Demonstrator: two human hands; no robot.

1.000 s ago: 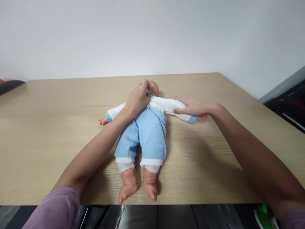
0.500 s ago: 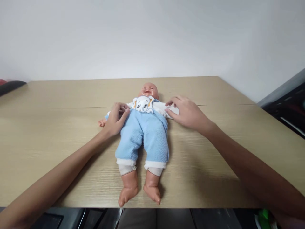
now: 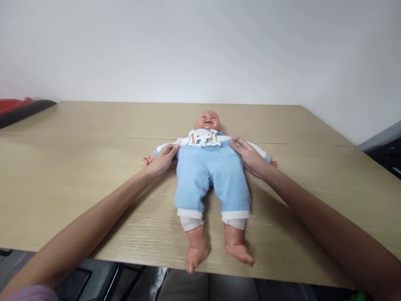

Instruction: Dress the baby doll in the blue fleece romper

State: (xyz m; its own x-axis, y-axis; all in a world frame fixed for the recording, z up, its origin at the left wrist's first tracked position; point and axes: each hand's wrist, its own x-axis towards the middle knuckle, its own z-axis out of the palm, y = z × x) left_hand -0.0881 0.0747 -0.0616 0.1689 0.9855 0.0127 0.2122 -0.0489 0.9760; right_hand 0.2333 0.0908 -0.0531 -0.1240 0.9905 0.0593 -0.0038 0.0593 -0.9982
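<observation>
A baby doll (image 3: pixel 209 121) lies on its back on the table, head at the far side and bare feet towards me. It wears light blue fleece trousers (image 3: pixel 197 171) and a white top with an elephant face (image 3: pixel 203 138) on the chest. My left hand (image 3: pixel 164 159) pinches the waist of the trousers at the doll's left-hand side as I see it, thumb on top, fingers partly hidden beneath. My right hand (image 3: pixel 249 156) grips the opposite side of the waist in the same way. Both doll arms stretch outwards past my hands.
The wooden table (image 3: pixel 78 188) has a thin seam across it and meets a white wall (image 3: pixel 188 50). A red and black object (image 3: pixel 21 109) sits at the left edge, a dark object (image 3: pixel 387 148) at the right. Under the front edge are my legs (image 3: pixel 206 288) and a dark chair (image 3: pixel 94 278).
My right hand has left the doll's sleeve and closed on the trouser waist. My left hand has closed on the other side. The doll's right-side arm now lies outstretched. The view has shifted left.
</observation>
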